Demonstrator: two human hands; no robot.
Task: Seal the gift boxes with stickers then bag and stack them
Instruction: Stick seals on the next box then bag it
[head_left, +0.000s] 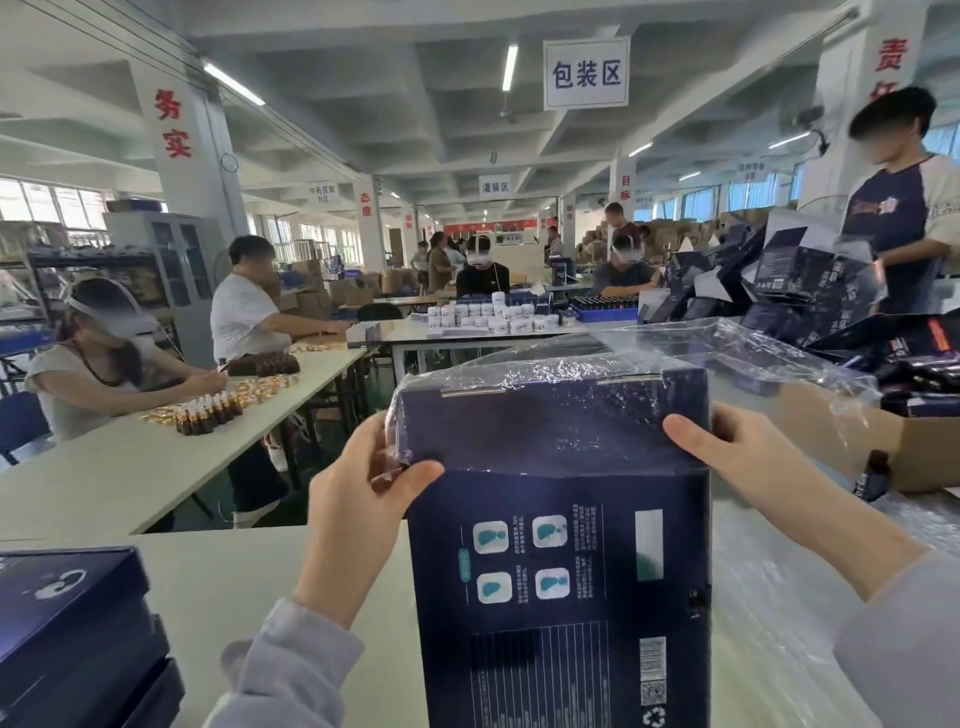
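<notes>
Holds box (556, 597) upright on table (234, 582), top half inside bag (727, 353), left hand (358, 499) pinching bag rim, right hand (743, 452) clamping box, thumb in front, fingers hidden.

hanging sign (585, 74): 包装区 | farther hanging sign (496, 186): 灌装区 | left pillar (172, 127): 务实, red | middle pillar (367, 205): 态度 | far pillar (626, 188): 目标 | gift box (558, 566) print: too small to read
</notes>
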